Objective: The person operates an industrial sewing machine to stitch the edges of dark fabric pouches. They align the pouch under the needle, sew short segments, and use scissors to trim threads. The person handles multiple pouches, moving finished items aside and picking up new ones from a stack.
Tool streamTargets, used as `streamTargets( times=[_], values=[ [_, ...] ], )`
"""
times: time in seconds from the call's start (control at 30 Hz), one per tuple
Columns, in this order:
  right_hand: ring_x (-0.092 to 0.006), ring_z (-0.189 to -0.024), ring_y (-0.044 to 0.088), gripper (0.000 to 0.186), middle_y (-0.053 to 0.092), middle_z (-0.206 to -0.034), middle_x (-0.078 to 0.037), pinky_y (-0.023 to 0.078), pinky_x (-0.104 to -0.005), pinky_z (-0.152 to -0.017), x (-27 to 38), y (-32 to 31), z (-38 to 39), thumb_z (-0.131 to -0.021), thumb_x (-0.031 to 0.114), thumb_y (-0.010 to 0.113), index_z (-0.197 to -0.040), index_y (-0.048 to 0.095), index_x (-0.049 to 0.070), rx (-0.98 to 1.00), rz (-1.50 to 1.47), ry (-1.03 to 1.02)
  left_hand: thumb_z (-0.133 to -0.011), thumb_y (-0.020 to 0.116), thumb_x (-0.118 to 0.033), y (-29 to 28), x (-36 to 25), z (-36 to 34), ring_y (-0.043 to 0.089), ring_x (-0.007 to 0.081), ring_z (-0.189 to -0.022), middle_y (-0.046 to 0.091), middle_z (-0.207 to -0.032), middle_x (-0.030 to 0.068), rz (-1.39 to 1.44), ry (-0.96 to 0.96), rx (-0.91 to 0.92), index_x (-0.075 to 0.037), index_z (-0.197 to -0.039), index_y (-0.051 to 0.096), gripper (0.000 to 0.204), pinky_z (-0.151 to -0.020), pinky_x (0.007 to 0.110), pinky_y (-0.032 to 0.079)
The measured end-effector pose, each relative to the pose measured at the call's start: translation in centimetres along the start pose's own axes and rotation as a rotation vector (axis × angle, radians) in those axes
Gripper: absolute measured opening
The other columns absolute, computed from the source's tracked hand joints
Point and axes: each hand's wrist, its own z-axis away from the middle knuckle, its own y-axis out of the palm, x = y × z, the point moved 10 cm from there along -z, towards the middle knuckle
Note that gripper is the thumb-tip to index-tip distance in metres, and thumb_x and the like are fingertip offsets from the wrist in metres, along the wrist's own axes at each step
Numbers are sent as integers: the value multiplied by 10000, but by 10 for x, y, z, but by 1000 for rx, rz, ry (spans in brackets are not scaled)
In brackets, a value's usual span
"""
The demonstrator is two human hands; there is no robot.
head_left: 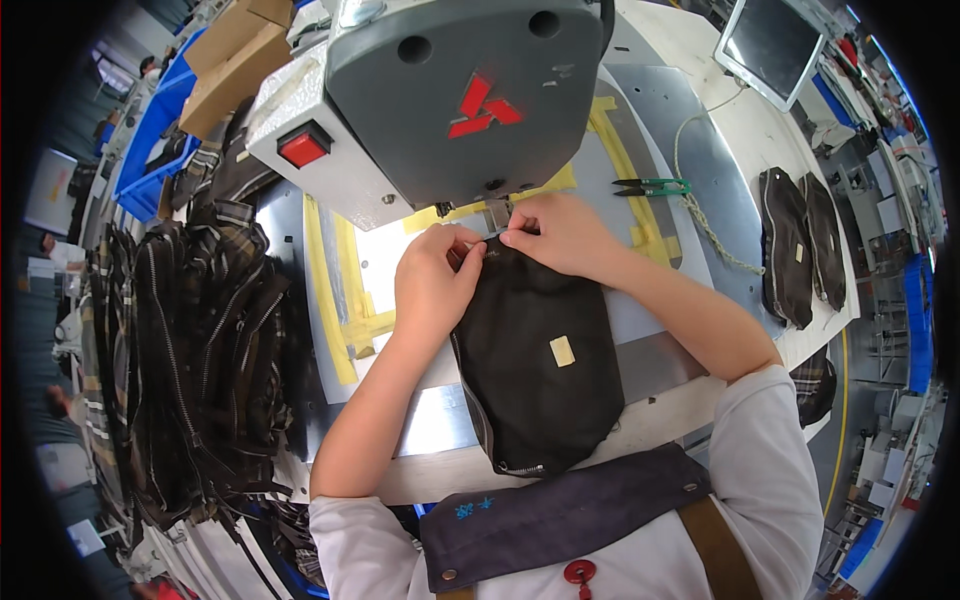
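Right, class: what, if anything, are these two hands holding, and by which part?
A black zippered pouch, held at its far edge, the end nearest the sewing machine, with the left hand and right hand close together there.

Red emblem point(476, 100) on machine head point(420, 140); blue characters point(465, 511) on apron point(580, 515); pale label point(562, 351) on black pouch point(535, 400)

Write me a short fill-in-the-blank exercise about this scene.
The left hand and right hand hold a black pouch with a metal-toothed ____ along its left edge.
The switch on the machine is coloured ____.
The handle colour of the snips is ____.
The plaid-and-black pile lies on the person's ____ side.

Missing words: zipper; red; green; left.
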Motion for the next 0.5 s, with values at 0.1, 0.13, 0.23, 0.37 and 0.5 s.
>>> streamTargets(
  times=[0.1, 0.13, 0.23, 0.37, 0.5],
  values=[
    [-258, -686, 644, 205, 675, -733, -117, 478, -361, -638, -3, -1, -9, -814, 232, 701, -816, 683, 28, 35, 74, 2, -823, 680, -123, 4, 5, -8, 572, 148, -619, 617, -693, 40, -15, -85, 38, -30, -862, 661, 103, -620, 287, 463],
    [-265, -695, 649, 207, 677, -734, -121, 480, -365, -640, -6, -2, -11, -812, 231, 700, -816, 682, 25, 54, 94, 15, -819, 678, -129, 7, 6, -11, 571, 148, -610, 618, -686, 37, -31, -99, 57, -34, -863, 661, 106, -618, 287, 464],
    [-279, -725, 659, 224, 682, -744, -131, 487, -375, -656, -16, -5, -19, -809, 236, 695, -814, 679, 13, 99, 107, 31, -821, 669, -183, 15, 4, -21, 594, 160, -619, 635, -683, 42, -87, -120, 115, -32, -869, 656, 160, -621, 298, 470],
    [-293, -764, 668, 239, 688, -778, -146, 498, -383, -685, -19, -12, -25, -807, 233, 687, -854, 675, -1, 122, 179, 97, -830, 650, -235, 20, 6, -31, 630, 213, -646, 662, -697, 74, -143, -86, 60, -27, -877, 674, 214, -639, 339, 482],
    [-310, -792, 662, 238, 686, -787, -130, 516, -406, -712, -23, -11, -32, -807, 293, 674, -811, 700, 57, 103, 180, 62, -834, 651, -249, 17, 7, -33, 643, 239, -650, 672, -704, 86, -195, -24, -35, -32, -890, 687, 227, -643, 346, 487]
  ],
)
